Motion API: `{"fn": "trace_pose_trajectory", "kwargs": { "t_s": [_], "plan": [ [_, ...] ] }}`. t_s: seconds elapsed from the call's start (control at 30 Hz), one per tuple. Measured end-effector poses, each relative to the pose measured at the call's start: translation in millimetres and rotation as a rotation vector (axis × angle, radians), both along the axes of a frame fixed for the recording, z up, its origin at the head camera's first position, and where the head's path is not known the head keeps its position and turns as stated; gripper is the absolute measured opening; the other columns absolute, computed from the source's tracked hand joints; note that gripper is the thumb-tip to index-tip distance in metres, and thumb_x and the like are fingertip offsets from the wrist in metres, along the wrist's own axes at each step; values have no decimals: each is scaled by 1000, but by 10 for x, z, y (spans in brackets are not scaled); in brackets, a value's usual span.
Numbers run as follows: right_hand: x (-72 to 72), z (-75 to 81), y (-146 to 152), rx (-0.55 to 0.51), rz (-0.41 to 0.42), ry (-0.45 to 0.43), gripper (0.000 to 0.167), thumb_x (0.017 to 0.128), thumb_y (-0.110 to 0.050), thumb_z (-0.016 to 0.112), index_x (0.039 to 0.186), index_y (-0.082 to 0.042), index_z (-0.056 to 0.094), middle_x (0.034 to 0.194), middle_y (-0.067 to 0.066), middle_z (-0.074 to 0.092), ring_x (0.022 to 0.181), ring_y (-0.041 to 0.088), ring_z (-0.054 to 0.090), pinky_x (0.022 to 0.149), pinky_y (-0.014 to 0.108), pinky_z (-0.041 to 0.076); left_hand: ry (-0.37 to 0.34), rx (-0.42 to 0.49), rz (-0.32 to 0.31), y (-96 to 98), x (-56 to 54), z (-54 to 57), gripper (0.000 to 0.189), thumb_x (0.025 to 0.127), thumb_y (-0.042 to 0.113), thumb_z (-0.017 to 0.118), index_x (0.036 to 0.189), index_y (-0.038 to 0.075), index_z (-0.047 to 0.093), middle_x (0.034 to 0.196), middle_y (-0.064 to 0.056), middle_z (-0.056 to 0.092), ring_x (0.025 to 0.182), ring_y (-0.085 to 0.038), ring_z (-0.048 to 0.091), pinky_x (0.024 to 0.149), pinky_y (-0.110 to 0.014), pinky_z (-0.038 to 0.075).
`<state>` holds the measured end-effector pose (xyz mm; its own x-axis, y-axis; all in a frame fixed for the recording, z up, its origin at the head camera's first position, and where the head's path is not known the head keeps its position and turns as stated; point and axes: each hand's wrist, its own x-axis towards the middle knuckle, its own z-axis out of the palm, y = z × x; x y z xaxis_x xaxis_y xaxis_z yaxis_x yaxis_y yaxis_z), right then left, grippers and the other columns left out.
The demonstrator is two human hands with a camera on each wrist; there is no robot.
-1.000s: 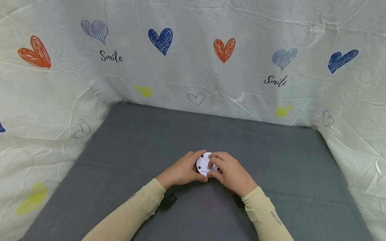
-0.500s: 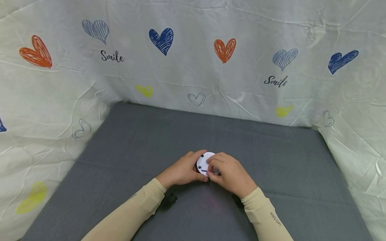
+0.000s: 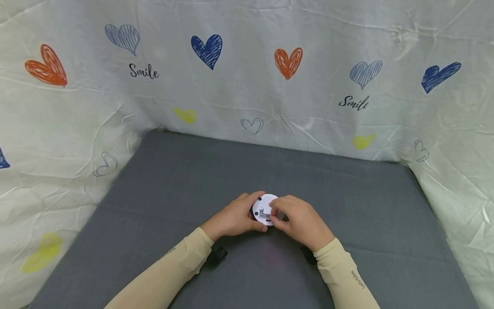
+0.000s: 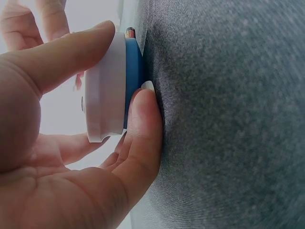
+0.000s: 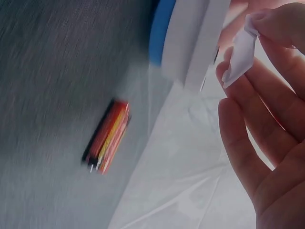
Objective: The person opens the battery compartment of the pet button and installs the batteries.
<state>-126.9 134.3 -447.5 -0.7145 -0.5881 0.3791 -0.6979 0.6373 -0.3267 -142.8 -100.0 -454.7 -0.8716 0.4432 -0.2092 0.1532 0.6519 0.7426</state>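
A round white device with a blue base layer is tilted up between both hands. Its face has small holes, dark round feet and an uncovered battery compartment with metal contacts. My left hand grips the rim, thumb on one side and fingers curled round the other. At the right of the device, my right hand pinches a small white battery cover between thumb and fingers, lifted off the face.
Batteries in red, yellow and black lie together on the grey cloth, blurred in the right wrist view. One battery end shows beyond the device in the left wrist view. A white curtain with hearts borders the table.
My right hand has pulled the battery cover off the device and drawn it slightly right, baring the compartment. The left hand keeps its grip in nearly the same place.
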Motion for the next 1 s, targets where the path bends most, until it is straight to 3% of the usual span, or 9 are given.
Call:
{"fn": "trace_pose_trajectory", "kwargs": {
  "t_s": [0.23,0.5,0.7,1.0],
  "plan": [
    [59,-59,388,-14,-138,-47,20,90,-11,88,97,-20,72,104,-7,75,94,11,68,82,34,58,-10,-26,6,60,0,-46,102,83,36,96,168,20,41,130,-11,58,85,-13,61,77,-31,51],
    [115,-107,776,80,-329,-147,19,87,-4,88,95,-15,75,100,1,76,88,16,68,79,40,59,6,-34,35,51,-40,-35,103,80,36,98,166,24,43,127,-9,58,86,-13,59,78,-31,50],
    [157,-109,881,138,-383,-212,18,88,-1,87,93,-13,75,98,5,77,87,20,70,78,41,59,-6,-40,22,55,-38,-46,103,82,38,96,167,25,41,128,-9,58,86,-13,60,78,-30,50],
    [140,-145,892,163,-414,-242,13,89,-5,86,93,-12,76,102,7,77,85,20,70,76,41,59,6,-45,22,50,-43,-52,103,82,38,97,167,24,41,127,-8,58,86,-13,60,77,-31,50]
  ]
}}
